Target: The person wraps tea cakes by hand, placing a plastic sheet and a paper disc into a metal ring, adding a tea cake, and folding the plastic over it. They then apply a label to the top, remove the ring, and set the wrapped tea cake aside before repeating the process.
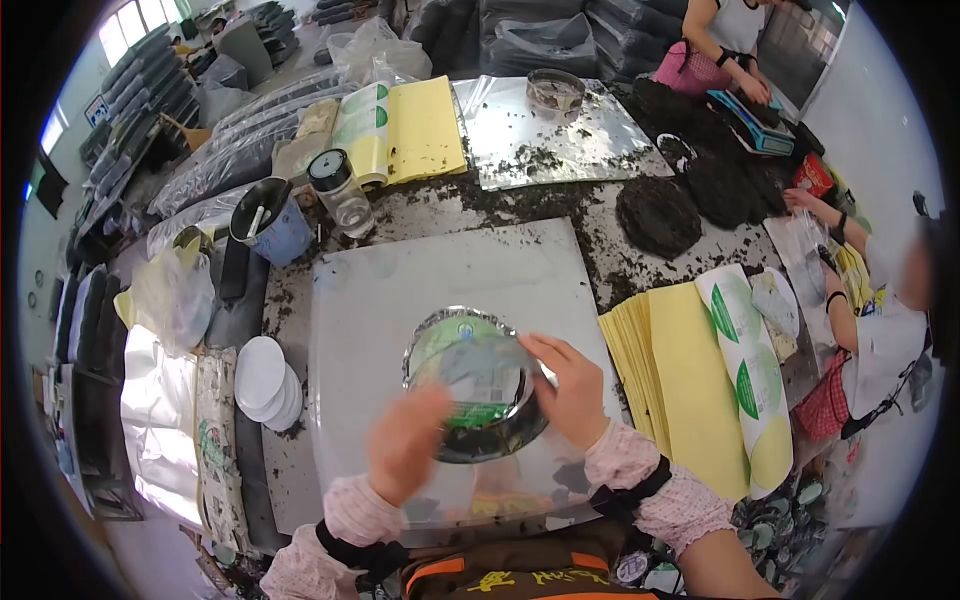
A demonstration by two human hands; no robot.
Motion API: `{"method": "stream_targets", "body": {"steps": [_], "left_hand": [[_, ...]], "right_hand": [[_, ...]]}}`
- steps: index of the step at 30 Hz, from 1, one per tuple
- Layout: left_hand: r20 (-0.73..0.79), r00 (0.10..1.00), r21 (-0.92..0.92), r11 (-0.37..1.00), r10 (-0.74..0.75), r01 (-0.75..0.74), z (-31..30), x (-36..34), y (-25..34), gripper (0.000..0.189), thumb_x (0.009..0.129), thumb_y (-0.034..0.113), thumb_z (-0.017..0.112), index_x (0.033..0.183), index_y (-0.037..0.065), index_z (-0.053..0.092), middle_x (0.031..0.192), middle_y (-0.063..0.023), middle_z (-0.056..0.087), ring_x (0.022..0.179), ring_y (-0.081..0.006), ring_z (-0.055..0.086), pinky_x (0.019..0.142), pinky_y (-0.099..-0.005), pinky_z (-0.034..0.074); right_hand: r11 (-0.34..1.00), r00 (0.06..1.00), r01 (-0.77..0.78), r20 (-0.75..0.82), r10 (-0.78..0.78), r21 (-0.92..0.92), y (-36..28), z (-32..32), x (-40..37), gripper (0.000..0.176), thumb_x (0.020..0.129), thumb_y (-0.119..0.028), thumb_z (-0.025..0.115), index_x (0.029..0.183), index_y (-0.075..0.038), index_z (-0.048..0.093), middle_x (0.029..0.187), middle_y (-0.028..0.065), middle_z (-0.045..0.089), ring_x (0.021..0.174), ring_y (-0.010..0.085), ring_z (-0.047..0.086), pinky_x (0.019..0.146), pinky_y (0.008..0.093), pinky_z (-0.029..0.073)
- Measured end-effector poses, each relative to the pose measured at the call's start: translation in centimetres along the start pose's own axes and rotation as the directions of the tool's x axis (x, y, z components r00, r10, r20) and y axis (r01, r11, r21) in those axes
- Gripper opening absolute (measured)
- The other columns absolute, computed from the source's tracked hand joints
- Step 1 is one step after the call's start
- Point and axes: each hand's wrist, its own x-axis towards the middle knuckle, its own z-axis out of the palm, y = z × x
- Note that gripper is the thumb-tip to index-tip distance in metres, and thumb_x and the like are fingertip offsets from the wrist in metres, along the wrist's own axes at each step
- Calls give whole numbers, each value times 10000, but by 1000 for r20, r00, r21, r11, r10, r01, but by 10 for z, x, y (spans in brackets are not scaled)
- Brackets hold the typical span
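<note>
A round metal ring (500,440) stands on a smooth pale board (370,300) in front of me. Inside it shows a clear plastic film with green print (480,410), its crinkled edge rising over the far rim. My right hand (572,388) grips the ring's right side, thumb and fingers closed at the rim. At the left of the ring, my left hand (408,440) overlaps its near-left edge, its fingers smeared by motion. I cannot tell whether that hand holds anything.
White paper discs (265,380), a blue bucket (270,225) and a glass jar (340,195) stand left. Yellow sheets (690,390) lie right. Dark round dried cakes (658,215) and a second ring (555,92) sit farther back. Two people work at the right, one near a scale (755,125).
</note>
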Motion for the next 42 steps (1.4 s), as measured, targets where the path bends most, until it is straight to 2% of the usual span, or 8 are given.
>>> {"method": "stream_targets", "body": {"steps": [4, 10, 13, 16, 21, 25, 33, 42], "left_hand": [[280, 651, -628, 378, -706, 680, 22, -15, -69, 413, 940, 88, 671, 1324, -36, 583, 1130, -123, 698, 1016, -188, 661, 898, -310, 515], [-20, 744, -514, 645, -668, 566, -65, -63, -113, 433, 933, 54, 663, 1347, -40, 574, 1031, -68, 708, 832, -99, 625, 742, -251, 500], [300, 683, -140, 678, -666, 722, -197, -123, -109, 365, 948, 55, 634, 1301, -39, 625, 1096, -61, 725, 924, -115, 655, 831, -260, 525], [803, -50, 126, 87, -594, 988, -247, -190, -71, 324, 940, 154, 711, 1221, -8, 698, 1224, -75, 710, 989, -127, 675, 890, -278, 542], [600, 741, 138, 952, -301, 274, -167, -160, -70, 130, 760, 188, 834, 851, 127, 766, 913, -41, 656, 896, -236, 611, 809, -366, 504], [630, 755, 95, 984, -179, 154, -131, -145, -93, 143, 737, 195, 837, 789, 126, 723, 917, -26, 622, 913, -249, 582, 826, -375, 481], [213, 976, 276, 961, -36, -24, -146, -116, -55, 184, 720, 157, 833, 840, 120, 698, 898, -47, 615, 854, -276, 576, 770, -404, 489], [664, 747, -32, 996, -41, 84, -131, -163, -113, 206, 733, 219, 850, 858, 146, 703, 914, -15, 649, 943, -269, 595, 858, -384, 474]], "right_hand": [[837, 864, -490, 261, 430, 242, 13, 2, -37, 315, 941, -32, 604, 1247, -50, 674, 970, 200, 718, 811, 304, 704, 728, 328, 532], [897, 893, -414, 263, 366, 157, 12, 10, -48, 308, 933, -59, 609, 1232, -43, 677, 888, 201, 700, 688, 294, 668, 672, 340, 522], [871, 845, -477, 336, 416, 122, 17, 15, -60, 325, 964, -111, 578, 1271, -24, 635, 897, 187, 708, 739, 281, 703, 681, 343, 535], [909, 899, -398, 249, 360, 124, 13, 23, -71, 389, 970, -96, 558, 1353, -36, 570, 868, 176, 710, 736, 290, 712, 687, 373, 546], [951, 904, -287, 363, 228, 118, 6, 18, -81, 448, 884, -240, 729, 1280, -63, 617, 1288, 258, 574, 944, 321, 691, 798, 369, 546], [997, 897, 74, 437, -64, -7, -4, 3, -102, 397, 747, -329, 870, 1004, -97, 678, 1548, 327, 272, 1268, 441, 527, 1021, 444, 465], [967, 863, -176, 502, 61, 186, -30, 26, -130, 369, 713, -277, 898, 849, -78, 619, 1575, 346, 190, 1354, 499, 433, 1098, 504, 407], [938, 799, -226, 601, 24, 263, -43, -2, -122, 369, 712, -266, 907, 843, -62, 629, 1565, 355, 212, 1323, 492, 481, 1080, 486, 432]]}}
